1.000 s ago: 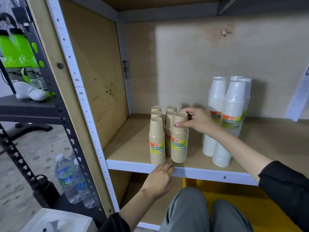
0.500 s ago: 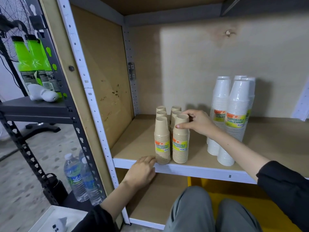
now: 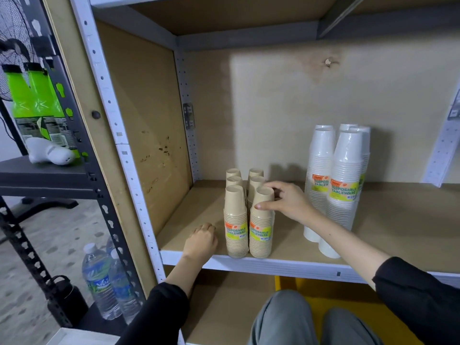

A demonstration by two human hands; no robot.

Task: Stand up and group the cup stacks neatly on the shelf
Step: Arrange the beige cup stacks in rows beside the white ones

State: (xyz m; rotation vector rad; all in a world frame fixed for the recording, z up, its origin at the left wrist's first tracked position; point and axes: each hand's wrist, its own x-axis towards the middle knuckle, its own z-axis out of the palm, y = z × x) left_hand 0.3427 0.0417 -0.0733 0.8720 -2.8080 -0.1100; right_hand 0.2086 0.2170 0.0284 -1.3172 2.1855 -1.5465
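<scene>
Shelf [image 3: 398,232] job looks nearly done: brown stacks [image 3: 236,227] and white stacks [image 3: 344,170] stand grouped. Your right grip [image 3: 288,202] holds one brown stack [image 3: 261,235]; left grip [image 3: 201,241] curled, empty.

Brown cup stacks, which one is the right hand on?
The front right stack: the right hand grips its top cup, and no other stack's.

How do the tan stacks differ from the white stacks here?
The tan stacks are short; the white stacks stand much taller. Tan stacks form two tidy rows at left; white stacks cluster at right. The right hand grips a front tan stack; no hand is on the white stacks. Both stand upright with the same "Disposable Tableware" labels.
</scene>
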